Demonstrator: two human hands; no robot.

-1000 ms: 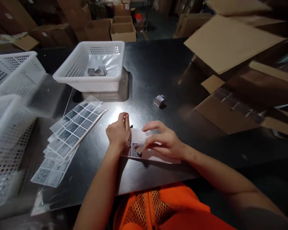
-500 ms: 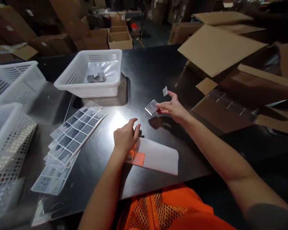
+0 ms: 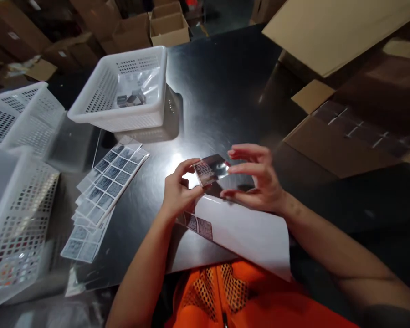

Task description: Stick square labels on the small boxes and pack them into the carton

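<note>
Small shiny box [image 3: 212,169], silver and foil-bright with a dark printed patch on its near face, is held just above the black table [image 3: 225,91] between both hands. It is gripped at its near left corner by the thumb and curled fingers of the left hand [image 3: 178,193], while the right hand [image 3: 258,180] is cupped half open around its right side, fingertips touching the top and bottom edges. Half a second ago the box was held out over the table by the right hand alone, a small loose label pinched at the fingertips, and the left hand was resting on the backing sheet; now the box has been brought in close and is shared by both hands, which suggests that it is being labelled or checked. Whether the loose label is now stuck on the box cannot be told. Directly beneath the hands a white backing sheet [image 3: 253,232] is laid at the table's near edge, with a few dark printed labels [image 3: 200,225] left on its left end. Further left, sheets of printed labels [image 3: 104,187] are fanned in a stack. Beyond them a white perforated basket [image 3: 123,119] is set, with a few similar silver boxes inside on clear plastic. More white baskets [image 3: 17,200] are stood at the far left, and flattened cardboard [image 3: 335,146] is spread on the right.
</note>
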